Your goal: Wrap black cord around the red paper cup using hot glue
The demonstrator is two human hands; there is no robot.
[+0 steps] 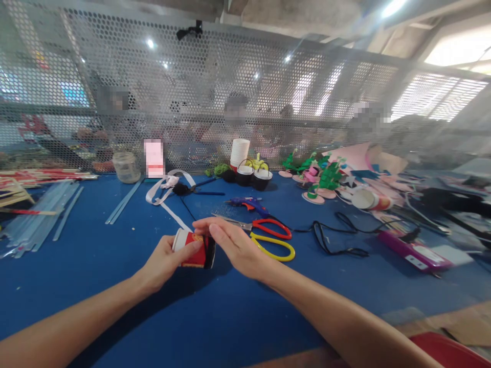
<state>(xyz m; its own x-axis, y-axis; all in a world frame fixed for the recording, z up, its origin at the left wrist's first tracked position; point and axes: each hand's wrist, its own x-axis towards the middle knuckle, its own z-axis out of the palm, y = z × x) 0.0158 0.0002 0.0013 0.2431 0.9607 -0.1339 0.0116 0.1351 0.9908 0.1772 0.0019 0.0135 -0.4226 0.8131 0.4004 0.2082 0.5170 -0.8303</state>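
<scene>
My left hand (pixel 161 260) is closed round a red paper cup (pixel 192 259), its thumb along the near side. The cup lies tilted sideways, its white end to the left. Dark cord or yarn (pixel 209 255) wraps the right end, and a strand runs up behind it. My right hand (pixel 238 250) has its fingers stretched out flat over the top of that dark end, seemingly touching it. Scissors (pixel 273 221) with one red and one yellow handle lie just beyond my right hand. White ribbon (pixel 174 217) trails on the table behind the cup.
A blue glue gun (pixel 253 205) lies farther back, near black-covered cups (pixel 262 179) and stacked white cups (pixel 240 151). Green paper plants (pixel 330 176) stand right, beyond a purple power strip (pixel 414 250). Glue sticks (pixel 42 217) and a jar (pixel 126 167) are left. Perforated metal (pixel 207 76) borders the table.
</scene>
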